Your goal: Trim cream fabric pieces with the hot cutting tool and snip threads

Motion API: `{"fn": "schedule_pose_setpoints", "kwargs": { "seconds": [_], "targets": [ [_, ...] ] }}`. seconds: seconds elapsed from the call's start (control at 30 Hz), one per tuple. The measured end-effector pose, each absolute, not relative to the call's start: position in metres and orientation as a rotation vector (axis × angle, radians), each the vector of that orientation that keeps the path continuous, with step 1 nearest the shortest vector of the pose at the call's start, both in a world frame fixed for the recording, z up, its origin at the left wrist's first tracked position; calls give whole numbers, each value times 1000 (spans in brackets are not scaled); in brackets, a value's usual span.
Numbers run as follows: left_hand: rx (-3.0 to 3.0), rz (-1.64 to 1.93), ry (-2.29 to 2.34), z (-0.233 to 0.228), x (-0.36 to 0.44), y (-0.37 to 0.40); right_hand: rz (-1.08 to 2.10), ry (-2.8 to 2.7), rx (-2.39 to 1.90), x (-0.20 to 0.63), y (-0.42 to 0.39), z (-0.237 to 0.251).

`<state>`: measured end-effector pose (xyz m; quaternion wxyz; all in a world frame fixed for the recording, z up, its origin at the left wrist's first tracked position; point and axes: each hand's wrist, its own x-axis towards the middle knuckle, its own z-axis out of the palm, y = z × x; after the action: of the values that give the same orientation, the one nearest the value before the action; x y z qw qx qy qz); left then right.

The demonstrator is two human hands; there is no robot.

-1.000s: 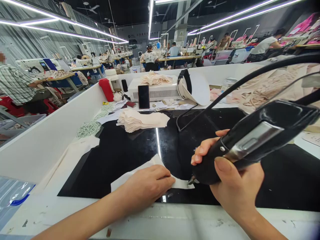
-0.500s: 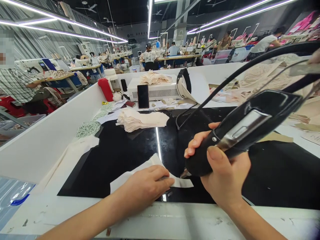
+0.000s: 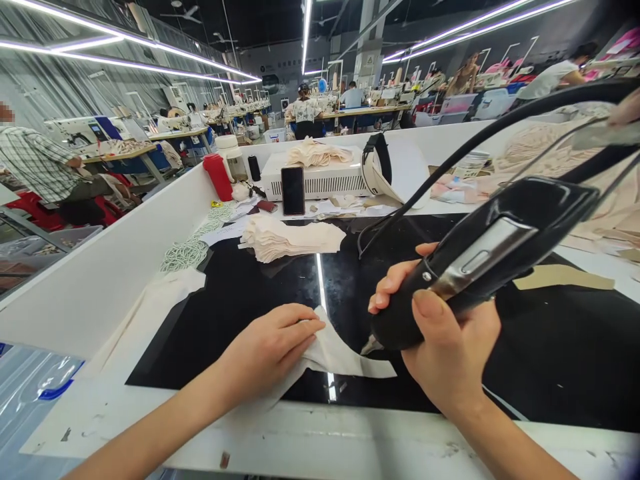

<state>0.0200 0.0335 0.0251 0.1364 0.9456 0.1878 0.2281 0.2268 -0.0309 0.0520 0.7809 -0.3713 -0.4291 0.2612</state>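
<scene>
Left hand (image 3: 280, 340): is lying farther toward 10 o'clock than half a second ago, baring more of the cloth.
Cloth (image 3: 345, 357): is resting near 6 o'clock on the black mat (image 3: 235, 300); its left part, earlier spreading toward 9 o'clock, is now trailing toward 7 o'clock, past the mat's near edge.
Black tool (image 3: 480, 257): is sitting at 2 o'clock from the cloth, its tip standing farther left along the strip than one second ago.
Covered cloth: the left hand is hiding part of it; extent unclear.
Tool tip: is blurring; cannot tell whether it is touching the cloth.
Cord (image 3: 480, 143): is running out of view toward 2 o'clock.
Left fingers: are lying together, palm down, tips pointing toward 3 o'clock at the cloth's upper corner; cannot tell whether they are pinching.
Right hand (image 3: 455, 353): is clamping round the black tool, thumb pressing its near side, fingers curling over the far side.
</scene>
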Motion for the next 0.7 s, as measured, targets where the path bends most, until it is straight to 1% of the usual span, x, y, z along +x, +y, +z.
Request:
{"fn": "schedule_pose_setpoints", "kwargs": {
  "seconds": [0.17, 0.47, 0.7],
  "targets": [
    [2718, 630, 594, 21, 15, 37, 586, -935, -807, 227, -32, 52],
    [2727, 526, 458, 20, 19, 32, 609, -892, -835, 225, -31, 51],
    [2744, 453, 435, 19, 17, 36, 614, -930, -811, 225, -32, 50]
  ]
}}
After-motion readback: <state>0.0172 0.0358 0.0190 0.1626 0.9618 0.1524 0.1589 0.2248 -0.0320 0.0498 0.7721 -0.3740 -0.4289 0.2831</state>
